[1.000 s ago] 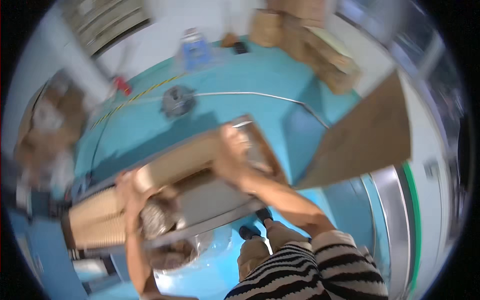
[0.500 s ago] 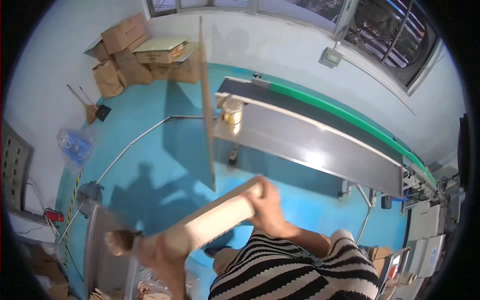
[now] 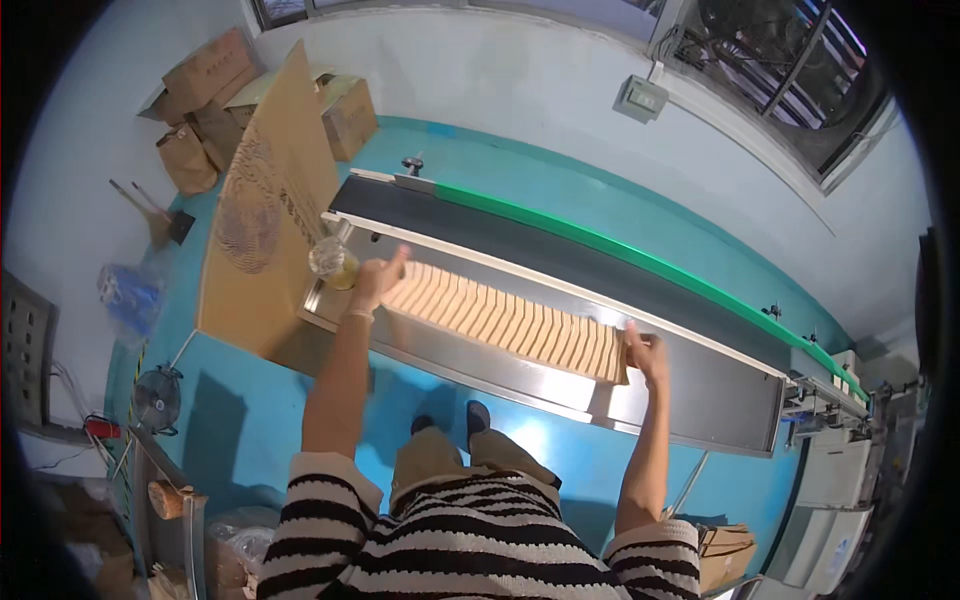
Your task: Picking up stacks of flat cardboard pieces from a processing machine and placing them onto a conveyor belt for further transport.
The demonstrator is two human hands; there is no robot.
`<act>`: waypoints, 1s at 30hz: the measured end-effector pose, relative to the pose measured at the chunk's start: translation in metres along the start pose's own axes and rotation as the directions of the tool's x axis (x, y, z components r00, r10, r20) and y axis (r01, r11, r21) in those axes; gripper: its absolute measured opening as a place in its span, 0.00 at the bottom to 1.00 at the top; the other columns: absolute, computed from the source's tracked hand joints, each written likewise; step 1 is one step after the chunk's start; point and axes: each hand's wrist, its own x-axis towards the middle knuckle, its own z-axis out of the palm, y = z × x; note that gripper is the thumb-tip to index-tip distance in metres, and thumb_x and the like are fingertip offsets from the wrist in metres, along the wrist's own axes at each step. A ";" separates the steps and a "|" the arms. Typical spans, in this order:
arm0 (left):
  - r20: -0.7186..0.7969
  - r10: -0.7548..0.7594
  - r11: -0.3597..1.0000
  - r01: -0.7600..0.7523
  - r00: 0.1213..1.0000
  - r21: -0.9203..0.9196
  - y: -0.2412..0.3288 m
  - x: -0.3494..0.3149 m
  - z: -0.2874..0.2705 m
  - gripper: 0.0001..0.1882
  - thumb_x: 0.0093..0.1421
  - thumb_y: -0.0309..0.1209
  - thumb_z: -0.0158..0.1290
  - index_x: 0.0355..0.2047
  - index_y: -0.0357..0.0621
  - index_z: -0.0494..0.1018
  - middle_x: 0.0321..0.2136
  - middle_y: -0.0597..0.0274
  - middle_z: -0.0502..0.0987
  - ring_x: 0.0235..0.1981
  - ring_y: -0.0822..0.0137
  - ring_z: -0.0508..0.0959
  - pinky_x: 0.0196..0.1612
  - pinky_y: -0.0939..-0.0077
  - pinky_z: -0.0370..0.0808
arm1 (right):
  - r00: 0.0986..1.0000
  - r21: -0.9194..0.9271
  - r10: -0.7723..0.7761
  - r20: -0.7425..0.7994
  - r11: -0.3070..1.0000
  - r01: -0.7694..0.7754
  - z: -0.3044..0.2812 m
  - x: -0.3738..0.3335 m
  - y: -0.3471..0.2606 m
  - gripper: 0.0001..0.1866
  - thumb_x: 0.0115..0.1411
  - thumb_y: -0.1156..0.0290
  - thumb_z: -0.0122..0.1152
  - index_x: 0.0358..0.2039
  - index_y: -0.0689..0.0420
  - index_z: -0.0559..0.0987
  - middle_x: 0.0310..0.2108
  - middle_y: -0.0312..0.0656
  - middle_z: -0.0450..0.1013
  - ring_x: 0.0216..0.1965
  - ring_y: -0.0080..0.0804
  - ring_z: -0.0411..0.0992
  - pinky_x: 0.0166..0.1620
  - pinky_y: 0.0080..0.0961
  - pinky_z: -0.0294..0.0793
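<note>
Over the stainless steel tray table (image 3: 700, 405) lies a long stack of thin tan cardboard pieces (image 3: 505, 320), packed side by side in a row. My left hand (image 3: 372, 284) grips its left end with the thumb up, and my right hand (image 3: 647, 355) presses the right end. Whether the stack rests fully on the steel cannot be told. A clear jar with something yellowish in it (image 3: 335, 262) stands by my left hand, at the tray's left end.
Beyond the tray runs a dark conveyor belt (image 3: 560, 243) with a green guide rail (image 3: 620, 252). A tall cardboard sheet (image 3: 270, 215) stands at the tray's left end. Cartons (image 3: 210, 70) are piled at the back left. A fan (image 3: 157, 400) stands on the blue floor at left.
I have turned to face the tray table. The stack has gone from low in front of me, held slanted, to over the tray, lengthwise between both hands.
</note>
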 end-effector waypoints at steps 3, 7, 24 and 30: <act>-0.247 -0.198 0.970 0.226 0.948 0.092 0.023 0.025 0.052 0.43 0.44 0.53 0.71 0.51 0.34 0.72 0.48 0.42 0.76 0.52 0.60 0.76 0.53 0.66 0.73 | 0.978 0.379 -0.181 0.100 0.916 0.131 -0.034 0.034 0.052 0.41 0.58 0.40 0.64 0.52 0.70 0.74 0.44 0.48 0.78 0.47 0.30 0.76 0.49 0.30 0.77; -0.191 0.510 0.603 -0.190 0.839 0.775 0.003 -0.006 0.117 0.47 0.44 0.47 0.71 0.57 0.29 0.64 0.56 0.36 0.68 0.54 0.45 0.71 0.59 0.56 0.68 | 0.909 0.228 -0.412 -0.067 0.880 0.416 0.036 0.007 0.045 0.34 0.58 0.62 0.70 0.57 0.69 0.66 0.48 0.51 0.74 0.46 0.36 0.74 0.52 0.30 0.73; 0.647 0.245 0.394 -0.684 0.722 0.614 0.135 0.145 0.354 0.29 0.47 0.46 0.65 0.49 0.50 0.74 0.51 0.55 0.76 0.54 0.50 0.73 0.54 0.52 0.67 | 0.994 0.289 -0.102 0.039 0.953 0.086 0.037 0.137 0.007 0.22 0.57 0.71 0.62 0.50 0.68 0.75 0.40 0.45 0.77 0.36 0.27 0.74 0.40 0.24 0.75; 0.624 0.301 0.555 -0.664 0.721 0.501 0.136 0.174 0.342 0.23 0.49 0.44 0.62 0.42 0.46 0.73 0.42 0.50 0.79 0.41 0.47 0.79 0.42 0.58 0.75 | 0.977 0.727 0.049 -0.208 0.676 0.121 0.020 0.192 -0.022 0.25 0.64 0.47 0.61 0.38 0.61 0.71 0.30 0.36 0.72 0.29 0.22 0.71 0.37 0.19 0.72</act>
